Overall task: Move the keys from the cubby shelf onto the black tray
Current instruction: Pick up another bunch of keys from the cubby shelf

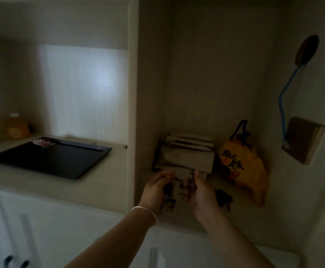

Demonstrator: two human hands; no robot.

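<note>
Bottle (pixel 15 127): yellow, far left on counter.
Tray (pixel 61 161): black, flat on counter; small pink item (pixel 42 142) on its far edge.
Left hand (pixel 156 190): in cubby, fingers curled on keys (pixel 169 198); bracelet (pixel 145 214) on wrist.
Keys: dark, blurred bunch with picture tag hanging, above shelf (pixel 235 213) between hands.
Right hand (pixel 202 192): pinching the bunch's metal ring.
Dark bunch (pixel 222 197): on shelf, just right.
Bag (pixel 245 169): yellow, leaning at right.

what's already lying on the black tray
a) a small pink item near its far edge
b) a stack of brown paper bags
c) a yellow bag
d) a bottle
a: a small pink item lies near the far edge of the black tray; the yellow bag and the brown paper bags sit in the cubby to the right, and the bottle stands on the counter behind the tray.
</note>
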